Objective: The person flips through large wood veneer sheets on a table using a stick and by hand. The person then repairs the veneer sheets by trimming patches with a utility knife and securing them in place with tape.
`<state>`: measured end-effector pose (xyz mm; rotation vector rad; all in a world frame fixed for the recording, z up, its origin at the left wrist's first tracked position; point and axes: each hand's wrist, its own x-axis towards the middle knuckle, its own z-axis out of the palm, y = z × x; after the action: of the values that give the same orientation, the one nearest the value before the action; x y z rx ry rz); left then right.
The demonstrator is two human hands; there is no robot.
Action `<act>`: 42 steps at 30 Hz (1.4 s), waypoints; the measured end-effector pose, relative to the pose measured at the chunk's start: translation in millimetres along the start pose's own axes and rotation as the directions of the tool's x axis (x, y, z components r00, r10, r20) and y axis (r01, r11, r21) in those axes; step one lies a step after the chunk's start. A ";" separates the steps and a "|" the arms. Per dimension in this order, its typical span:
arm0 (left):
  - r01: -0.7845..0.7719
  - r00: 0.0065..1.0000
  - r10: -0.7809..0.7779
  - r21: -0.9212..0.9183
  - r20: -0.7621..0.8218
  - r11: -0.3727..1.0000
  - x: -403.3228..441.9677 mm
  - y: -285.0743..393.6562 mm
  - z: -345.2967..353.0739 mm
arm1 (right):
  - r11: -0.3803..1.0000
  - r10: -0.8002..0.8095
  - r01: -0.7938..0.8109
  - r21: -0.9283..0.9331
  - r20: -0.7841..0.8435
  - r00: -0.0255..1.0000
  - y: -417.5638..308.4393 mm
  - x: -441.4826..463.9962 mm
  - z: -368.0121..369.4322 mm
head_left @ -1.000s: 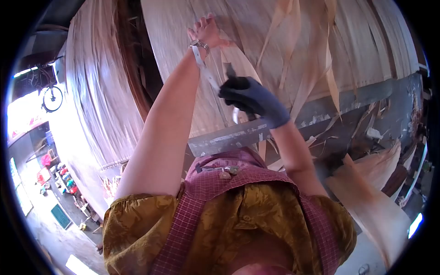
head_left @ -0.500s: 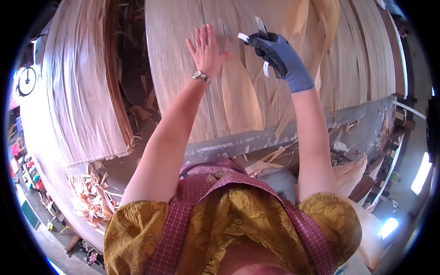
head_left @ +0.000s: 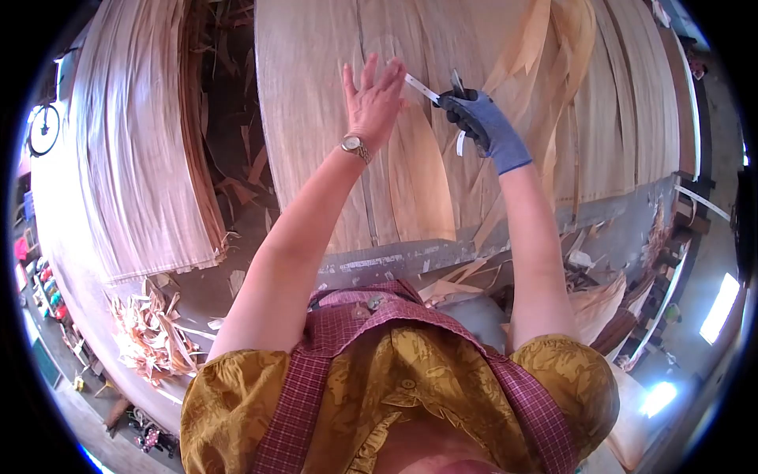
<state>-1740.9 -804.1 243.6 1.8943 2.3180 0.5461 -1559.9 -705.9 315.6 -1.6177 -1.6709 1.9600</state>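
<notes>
My right hand (head_left: 478, 126), in a blue-grey glove with dark fingers, is closed around a knife (head_left: 457, 81) whose blade points away from me. The same hand also grips a white tape strip (head_left: 422, 88); one end reaches toward my left hand and a tail hangs below the glove. My bare left hand (head_left: 376, 100), with a wristwatch (head_left: 352, 144), is spread over the thin wood veneer sheets (head_left: 308, 118). Its index fingertip is close to the strip's end; whether they touch I cannot tell. A paler veneer piece (head_left: 422, 182) lies just below the hands.
A second veneer stack (head_left: 150, 142) stands at the left, past a dark gap with scraps. Loose curled veneer strips (head_left: 545, 55) lie at the upper right. A scrap heap (head_left: 154, 328) sits at lower left. The grey table edge (head_left: 395, 259) runs before my apron.
My left hand has moved right and slightly nearer me, its fingers now by the white strip's end. My right hand has shifted slightly toward me, and more of the strip shows between the hands.
</notes>
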 end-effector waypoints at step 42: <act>-0.148 0.981 0.170 -0.203 0.094 0.968 -56.3 59.6 -0.7 | 0.980 -0.115 0.119 -0.156 0.037 0.993 108.7 -70.4 -35.1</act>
<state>-1673.2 -848.8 255.8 1.9729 1.9765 0.6414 -1447.4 -771.2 283.2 -1.5075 -1.9299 1.8451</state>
